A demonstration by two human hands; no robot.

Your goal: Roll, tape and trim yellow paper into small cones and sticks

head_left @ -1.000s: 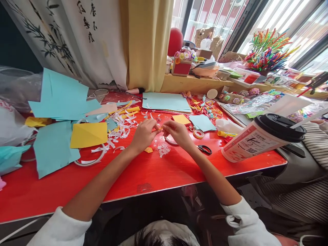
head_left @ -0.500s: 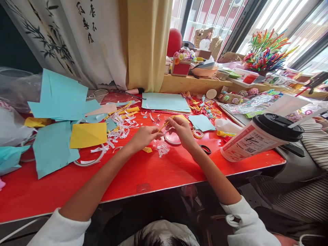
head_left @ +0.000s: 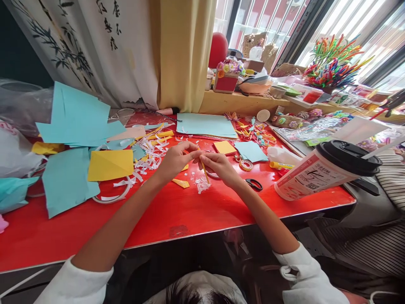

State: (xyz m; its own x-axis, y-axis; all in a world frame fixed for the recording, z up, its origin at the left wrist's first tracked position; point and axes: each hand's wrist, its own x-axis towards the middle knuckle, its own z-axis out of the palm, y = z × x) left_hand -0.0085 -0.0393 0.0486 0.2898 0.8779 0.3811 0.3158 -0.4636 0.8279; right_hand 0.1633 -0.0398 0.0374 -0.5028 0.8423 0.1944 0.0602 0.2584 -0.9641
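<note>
Fingertips of my left hand [head_left: 181,158] and my right hand [head_left: 219,167] meet over the middle of the red table [head_left: 202,215]. Both are closed on a thin yellow paper strip [head_left: 206,174], whose lower end points down toward the table. Behind my right hand, a ring-shaped roll is partly hidden. Below the strip lies a small heap of white paper shreds [head_left: 202,184]. A folded yellow piece [head_left: 181,183] rests near my left hand, and black scissor handles [head_left: 254,184] lie right of my right hand.
Blue sheets [head_left: 68,181] and a yellow sheet [head_left: 110,165] lie at left. Yellow squares [head_left: 225,147], a blue square [head_left: 251,151] and a tape roll [head_left: 246,165] sit behind my right hand. A large tilted cup [head_left: 311,173] stands at the right edge.
My hands have come together at the fingertips. The yellow strip has turned from slanting up to the right to pointing downward. The yellow squares are now more exposed.
</note>
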